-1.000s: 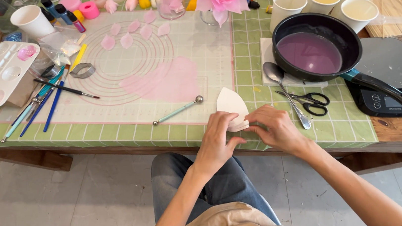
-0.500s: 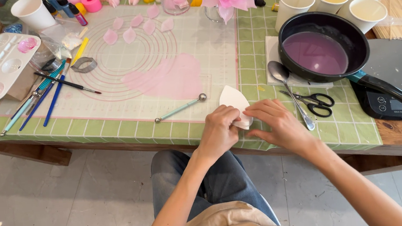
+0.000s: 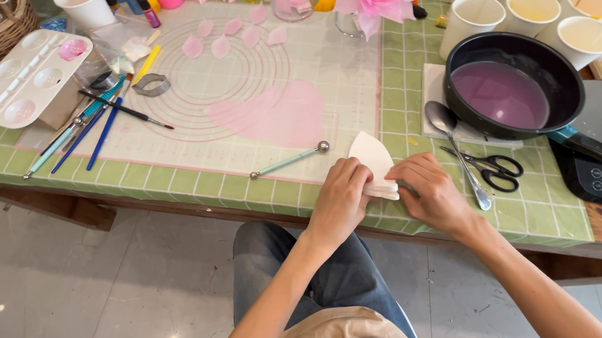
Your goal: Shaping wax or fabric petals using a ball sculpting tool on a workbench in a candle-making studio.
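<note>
At lower centre of the frame, the left hand [image 3: 343, 200] and right hand [image 3: 429, 194] both pinch the folded white paper [image 3: 375, 168] (its fold needs even, firm pressing). Beyond, the ball tool [image 3: 290, 161] lies untouched, then the black pan [image 3: 512, 87].

Layout of the worktable at the front edge

A folded paper piece [image 3: 373, 163] is pinched between the left hand [image 3: 342, 202] and the right hand [image 3: 434, 194] at the table's near edge. A ball-tipped tool [image 3: 289, 161] is laid just left of it, on the mat [image 3: 233, 94]. To the right a spoon [image 3: 455, 145] and scissors [image 3: 491, 170] are placed (side by side), before the pan [image 3: 512, 87]. Cups [image 3: 530, 7] are ranged behind the pan; a palette [image 3: 23, 75] is set far left.
</note>
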